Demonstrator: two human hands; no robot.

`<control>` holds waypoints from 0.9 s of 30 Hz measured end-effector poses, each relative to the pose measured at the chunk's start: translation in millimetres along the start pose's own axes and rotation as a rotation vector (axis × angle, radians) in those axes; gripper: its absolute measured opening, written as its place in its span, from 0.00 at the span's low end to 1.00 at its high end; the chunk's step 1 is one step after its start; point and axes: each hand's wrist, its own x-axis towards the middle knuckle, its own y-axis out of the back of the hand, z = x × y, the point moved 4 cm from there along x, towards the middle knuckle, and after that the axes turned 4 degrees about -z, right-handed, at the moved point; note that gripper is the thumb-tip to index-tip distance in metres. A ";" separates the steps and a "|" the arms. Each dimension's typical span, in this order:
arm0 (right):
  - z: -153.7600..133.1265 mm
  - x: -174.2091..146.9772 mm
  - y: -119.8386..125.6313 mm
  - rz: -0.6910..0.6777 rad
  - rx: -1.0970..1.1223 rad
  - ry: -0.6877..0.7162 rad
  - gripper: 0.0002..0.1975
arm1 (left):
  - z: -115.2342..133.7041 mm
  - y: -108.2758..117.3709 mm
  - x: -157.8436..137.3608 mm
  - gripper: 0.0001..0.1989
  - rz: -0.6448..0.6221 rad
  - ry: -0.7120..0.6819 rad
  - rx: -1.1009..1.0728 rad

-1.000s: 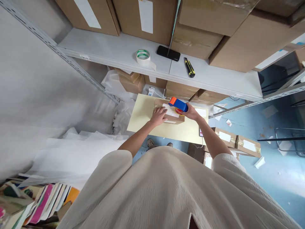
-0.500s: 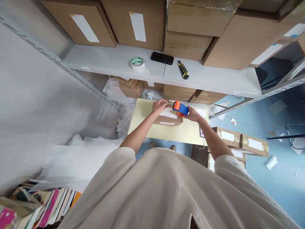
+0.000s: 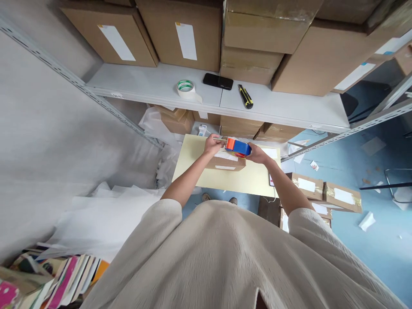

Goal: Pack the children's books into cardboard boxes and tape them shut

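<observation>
A small cardboard box (image 3: 229, 163) with white labels lies on the pale yellow tabletop (image 3: 193, 171). My right hand (image 3: 257, 153) grips a blue and orange tape dispenser (image 3: 240, 147) just over the box's right part. At the box's upper left, my left hand (image 3: 212, 144) has its fingers pinched together, close to the dispenser's orange front. A thin pale strip, which looks like tape, runs between these fingers and the dispenser. The fingertips are small and partly hidden.
Above the table, a grey shelf (image 3: 135, 83) bears a white tape roll (image 3: 186, 89), a black phone (image 3: 218, 81), a yellow-black utility knife (image 3: 246, 97) and large cartons (image 3: 189, 47). Another phone (image 3: 271, 179) lies at the table's right edge. Taped boxes (image 3: 343, 196) are stacked to the right.
My right hand has brought the tape dispenser left, nearer to my left hand, and levelled it somewhat. My left hand has shifted slightly left. The box stays in place.
</observation>
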 end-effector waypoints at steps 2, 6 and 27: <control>-5.7 6.2 1.0 -0.035 -0.025 0.015 0.32 | -7.5 7.6 0.8 0.26 0.000 0.047 -0.044; -19.6 18.2 2.7 -0.104 -0.108 0.046 0.34 | -14.5 18.4 2.2 0.30 0.022 0.068 -0.109; -57.8 16.9 12.4 -0.171 -0.373 -0.043 0.33 | -85.1 118.9 4.5 0.28 0.199 0.162 -0.207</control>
